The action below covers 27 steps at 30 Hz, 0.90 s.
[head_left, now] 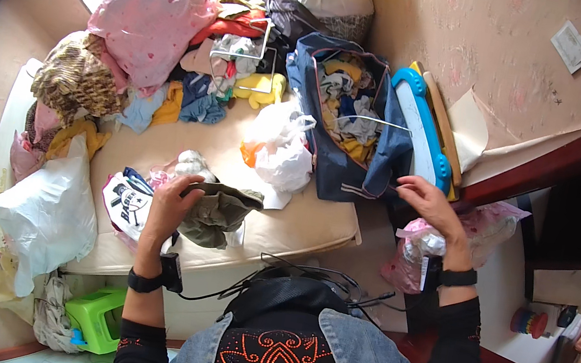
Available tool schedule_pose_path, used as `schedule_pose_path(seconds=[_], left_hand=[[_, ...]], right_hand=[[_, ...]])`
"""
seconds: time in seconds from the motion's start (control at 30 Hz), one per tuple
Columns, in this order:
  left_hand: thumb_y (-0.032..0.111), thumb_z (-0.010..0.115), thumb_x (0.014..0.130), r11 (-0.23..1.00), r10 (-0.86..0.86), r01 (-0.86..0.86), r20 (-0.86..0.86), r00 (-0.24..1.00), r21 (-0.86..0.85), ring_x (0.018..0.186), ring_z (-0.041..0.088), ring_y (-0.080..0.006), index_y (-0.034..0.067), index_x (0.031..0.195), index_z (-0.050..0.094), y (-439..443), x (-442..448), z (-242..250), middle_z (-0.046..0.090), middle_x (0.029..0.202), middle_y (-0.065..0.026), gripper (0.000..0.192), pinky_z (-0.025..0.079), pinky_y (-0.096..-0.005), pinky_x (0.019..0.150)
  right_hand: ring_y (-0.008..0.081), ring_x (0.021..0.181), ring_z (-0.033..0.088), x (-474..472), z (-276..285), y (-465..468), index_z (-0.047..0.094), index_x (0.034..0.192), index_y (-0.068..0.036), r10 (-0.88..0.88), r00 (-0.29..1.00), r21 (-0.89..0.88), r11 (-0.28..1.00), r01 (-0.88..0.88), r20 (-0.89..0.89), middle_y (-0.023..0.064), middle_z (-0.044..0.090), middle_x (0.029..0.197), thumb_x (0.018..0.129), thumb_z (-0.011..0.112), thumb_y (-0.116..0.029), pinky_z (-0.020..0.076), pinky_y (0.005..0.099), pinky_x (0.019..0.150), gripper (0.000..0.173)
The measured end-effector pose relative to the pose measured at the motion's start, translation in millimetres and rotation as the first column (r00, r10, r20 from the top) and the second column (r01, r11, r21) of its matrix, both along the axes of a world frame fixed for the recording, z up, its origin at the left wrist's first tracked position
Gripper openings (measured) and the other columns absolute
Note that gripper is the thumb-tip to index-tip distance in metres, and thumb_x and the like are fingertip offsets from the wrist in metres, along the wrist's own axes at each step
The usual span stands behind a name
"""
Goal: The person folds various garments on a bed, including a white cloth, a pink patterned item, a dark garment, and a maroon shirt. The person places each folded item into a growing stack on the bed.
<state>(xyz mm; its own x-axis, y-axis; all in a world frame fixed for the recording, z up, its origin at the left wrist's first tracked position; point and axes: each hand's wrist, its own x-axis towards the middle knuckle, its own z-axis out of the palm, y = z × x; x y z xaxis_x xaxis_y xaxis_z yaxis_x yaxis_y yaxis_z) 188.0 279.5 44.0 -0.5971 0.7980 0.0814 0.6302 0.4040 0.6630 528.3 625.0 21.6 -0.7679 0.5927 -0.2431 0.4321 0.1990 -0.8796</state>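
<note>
My left hand [173, 208] is over the left edge of an olive-green garment [217, 218] on the mattress [294, 229]; whether the fingers grip the cloth is hard to see. Beneath and left of that hand lies a white printed garment [127, 206]. Behind it are whitish balled items [194, 164]. My right hand [429, 205] hovers near the front right corner of a navy fabric bag [345, 182], fingers apart and nothing in them. The bag's top gapes, showing piled clothes [358, 109]. A knotted white plastic bag [281, 151] sits left of the navy bag.
Clothes and a pink plastic bag [149, 22] are heaped at the back left, with wire racks [245, 57]. A blue-edged board [422, 129] leans by the wall. Cables [321, 274] hang before me. A green plastic stool [94, 319] stands on the floor. Pink bags [485, 233] lie right.
</note>
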Motion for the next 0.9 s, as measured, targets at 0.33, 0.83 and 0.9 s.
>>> schedule_pose_path(seconds=[0.33,0.83,0.9], left_hand=[[0.015,0.067,0.081,0.992,-0.031,0.056,-0.213,0.977,0.114,0.084,0.063,-0.0295,0.005,0.101,0.066,27.5,28.0,36.9,0.067,0.092,-0.0128,0.022,0.049,-0.0353,0.074],[0.015,0.072,0.077,0.971,-0.239,0.239,0.09,0.967,0.012,0.096,0.061,-0.0271,0.008,0.121,0.057,16.3,16.2,77.5,0.062,0.105,-0.0144,0.047,0.049,-0.0339,0.083],[0.013,0.073,0.075,0.929,-0.359,0.364,0.072,0.931,-0.066,0.105,0.058,-0.0285,0.011,0.13,0.05,3.0,7.2,75.1,0.057,0.115,-0.0151,0.06,0.047,-0.0348,0.089]], right_hand=[[0.0274,0.102,0.06,-111.7,42.2,-71.5,0.057,0.12,-0.006,0.53,0.829,0.283,0.835,-0.473,-0.178,0.0161,0.06,0.109,0.085,0.065,-0.021,0.0467,0.0359,0.09,0.039],[0.0312,0.1,0.061,-164.0,13.1,-101.0,0.049,0.129,-0.009,0.593,0.803,0.608,0.663,-0.437,-0.069,0.0157,0.062,0.108,0.078,0.067,-0.009,0.0482,0.0357,0.085,0.054],[0.0313,0.092,0.064,-167.1,19.3,-97.5,0.055,0.119,-0.008,0.605,0.783,0.569,0.697,-0.435,-0.142,0.0166,0.064,0.1,0.08,0.064,-0.008,0.0494,0.0359,0.081,0.04]])
